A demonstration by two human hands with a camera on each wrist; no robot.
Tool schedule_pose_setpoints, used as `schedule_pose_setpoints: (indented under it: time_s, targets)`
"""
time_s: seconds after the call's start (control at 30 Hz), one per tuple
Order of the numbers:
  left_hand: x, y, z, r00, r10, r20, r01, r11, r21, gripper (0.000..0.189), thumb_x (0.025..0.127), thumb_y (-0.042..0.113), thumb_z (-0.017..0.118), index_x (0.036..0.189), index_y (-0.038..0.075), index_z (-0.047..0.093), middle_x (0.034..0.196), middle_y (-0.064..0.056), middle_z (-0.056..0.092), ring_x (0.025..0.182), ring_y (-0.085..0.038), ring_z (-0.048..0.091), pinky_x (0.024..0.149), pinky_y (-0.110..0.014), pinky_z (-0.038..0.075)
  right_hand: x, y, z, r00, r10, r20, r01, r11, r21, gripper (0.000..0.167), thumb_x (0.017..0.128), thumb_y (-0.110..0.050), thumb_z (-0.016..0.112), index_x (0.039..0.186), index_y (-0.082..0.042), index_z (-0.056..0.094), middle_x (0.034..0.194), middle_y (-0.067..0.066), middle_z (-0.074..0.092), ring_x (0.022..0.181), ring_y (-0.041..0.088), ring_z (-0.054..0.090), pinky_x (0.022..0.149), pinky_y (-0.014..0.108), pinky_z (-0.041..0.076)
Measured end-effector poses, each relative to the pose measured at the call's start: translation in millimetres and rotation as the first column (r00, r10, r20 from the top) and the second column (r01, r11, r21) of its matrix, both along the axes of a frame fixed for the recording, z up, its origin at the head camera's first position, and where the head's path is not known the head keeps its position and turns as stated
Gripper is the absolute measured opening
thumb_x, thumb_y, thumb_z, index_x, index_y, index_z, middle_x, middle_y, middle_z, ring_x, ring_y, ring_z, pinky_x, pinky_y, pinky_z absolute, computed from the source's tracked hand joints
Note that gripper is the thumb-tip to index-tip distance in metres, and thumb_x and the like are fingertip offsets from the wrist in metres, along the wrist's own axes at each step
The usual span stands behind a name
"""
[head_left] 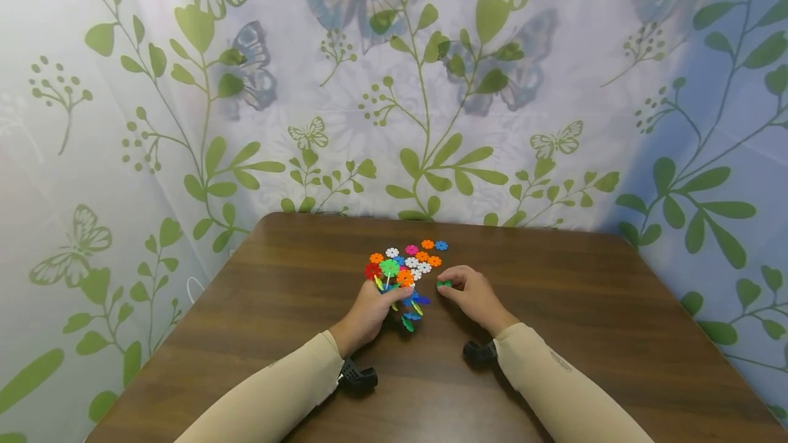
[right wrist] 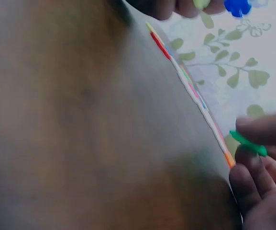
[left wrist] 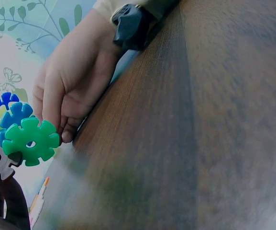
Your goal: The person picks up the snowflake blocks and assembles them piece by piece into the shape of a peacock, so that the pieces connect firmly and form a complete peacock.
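My left hand [head_left: 368,316] grips a joined cluster of notched plastic flower discs [head_left: 389,268] in several colours, just above the table's middle. In the left wrist view, a green disc [left wrist: 31,142] and blue discs [left wrist: 17,115] of that cluster stick out near a dark thumb or finger [left wrist: 16,201]. To the right, my right hand [head_left: 477,296] pinches a single green flower disc [head_left: 444,284] between thumb and fingers. The same green disc [right wrist: 248,143] shows nearly edge-on in the right wrist view. A small gap separates the two hands.
Loose flower discs in orange [head_left: 427,244], blue [head_left: 441,245], pink [head_left: 412,249] and white [head_left: 392,252] lie flat behind the cluster on the brown wooden table [head_left: 554,279]. A patterned curtain [head_left: 345,101] hangs behind the table. Black wrist cameras [head_left: 358,376] sit below both wrists.
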State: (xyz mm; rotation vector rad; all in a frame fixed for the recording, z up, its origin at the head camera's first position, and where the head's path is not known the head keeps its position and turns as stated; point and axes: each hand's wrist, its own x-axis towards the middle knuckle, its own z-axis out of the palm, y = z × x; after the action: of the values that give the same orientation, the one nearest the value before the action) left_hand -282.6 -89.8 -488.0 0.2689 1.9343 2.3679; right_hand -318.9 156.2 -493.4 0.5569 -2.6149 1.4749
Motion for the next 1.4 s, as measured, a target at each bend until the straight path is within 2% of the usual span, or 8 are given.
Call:
schedule_pose_setpoints:
  time_s: [0.2, 0.47, 0.57, 0.73, 0.83, 1.03, 1.2, 1.4]
  targets:
    - [0.6, -0.3, 1.2, 1.0, -0.012, 0.0, 0.012, 1.0, 0.001, 0.04, 0.094, 0.014, 0.083, 0.124, -0.003, 0.062, 0.11, -0.015, 0.072, 0.095, -0.024, 0.07, 0.091, -0.035, 0.058, 17.4, 1.1, 2.2, 0.994, 0.095, 0.044, -0.091, 0.991, -0.094, 0.023, 0.098, -0.01, 0.077, 0.119, 0.0, 0.077, 0.126, 0.008, 0.068, 0.109, 0.027, 0.065, 0.082, 0.03, 0.056]
    - [1.3, -0.7, -0.2, 1.0, -0.017, 0.002, 0.017, 1.0, -0.009, 0.038, 0.096, 0.011, 0.08, 0.126, -0.003, 0.062, 0.111, -0.012, 0.073, 0.097, -0.024, 0.07, 0.092, -0.035, 0.057, 29.8, 1.3, 4.7, 0.977, 0.177, 0.119, -0.141, 0.955, -0.262, 0.031, 0.102, -0.012, 0.073, 0.128, 0.005, 0.072, 0.136, 0.016, 0.065, 0.125, 0.031, 0.06, 0.097, 0.028, 0.052]
    - [2.2, -1.0, 0.4, 1.0, -0.027, 0.01, 0.027, 0.999, -0.017, 0.039, 0.096, 0.012, 0.08, 0.126, -0.003, 0.062, 0.113, -0.017, 0.072, 0.096, -0.024, 0.07, 0.092, -0.035, 0.058, 32.7, -0.8, 7.3, 0.97, 0.203, 0.132, -0.156, 0.941, -0.301, 0.034, 0.102, -0.015, 0.073, 0.131, 0.004, 0.07, 0.137, 0.016, 0.065, 0.124, 0.03, 0.06, 0.097, 0.03, 0.053]
    - [3.0, -1.6, 1.1, 0.999, -0.041, 0.014, 0.041, 0.999, -0.032, 0.048, 0.093, 0.02, 0.085, 0.127, -0.003, 0.061, 0.124, -0.03, 0.066, 0.098, -0.025, 0.071, 0.092, -0.035, 0.057, 37.7, -4.3, 12.4, 0.961, 0.235, 0.143, -0.173, 0.921, -0.349, 0.038, 0.1, -0.016, 0.076, 0.132, 0.003, 0.069, 0.129, 0.012, 0.07, 0.112, 0.032, 0.065, 0.091, 0.036, 0.056]
    - [3.0, -1.7, 1.3, 0.999, -0.037, 0.015, 0.038, 0.998, -0.053, 0.05, 0.092, 0.021, 0.085, 0.128, -0.002, 0.06, 0.125, -0.029, 0.066, 0.1, -0.025, 0.07, 0.093, -0.034, 0.057, 39.8, -6.4, 14.4, 0.957, 0.252, 0.147, -0.186, 0.916, -0.356, 0.038, 0.1, -0.016, 0.077, 0.132, 0.003, 0.069, 0.126, 0.009, 0.071, 0.107, 0.033, 0.066, 0.089, 0.038, 0.058]
    - [4.1, -1.7, 1.4, 0.999, -0.045, 0.01, 0.046, 0.994, -0.101, 0.047, 0.093, 0.017, 0.083, 0.131, 0.0, 0.06, 0.119, -0.013, 0.071, 0.105, -0.026, 0.069, 0.095, -0.035, 0.056, 41.6, -9.4, 13.5, 0.951, 0.282, 0.126, -0.226, 0.914, -0.338, 0.033, 0.1, -0.015, 0.077, 0.129, -0.001, 0.072, 0.124, 0.009, 0.072, 0.104, 0.034, 0.066, 0.087, 0.037, 0.058]
    - [5.4, -2.4, 1.4, 0.997, -0.083, -0.004, 0.082, 0.99, -0.118, 0.049, 0.093, 0.02, 0.085, 0.133, 0.002, 0.061, 0.12, -0.01, 0.072, 0.108, -0.027, 0.069, 0.097, -0.036, 0.055, 43.4, -11.2, 13.7, 0.949, 0.285, 0.133, -0.225, 0.911, -0.346, 0.025, 0.099, -0.013, 0.077, 0.124, -0.009, 0.075, 0.123, 0.009, 0.073, 0.104, 0.035, 0.066, 0.086, 0.035, 0.058]
    - [5.8, -2.0, 2.3, 0.995, -0.097, -0.014, 0.094, 0.983, -0.157, 0.05, 0.093, 0.026, 0.085, 0.132, 0.004, 0.063, 0.119, -0.009, 0.073, 0.108, -0.026, 0.069, 0.097, -0.036, 0.055, 44.7, -10.4, 15.8, 0.95, 0.284, 0.13, -0.227, 0.913, -0.338, 0.025, 0.1, -0.014, 0.075, 0.125, -0.007, 0.076, 0.124, 0.011, 0.072, 0.101, 0.036, 0.065, 0.085, 0.036, 0.058]
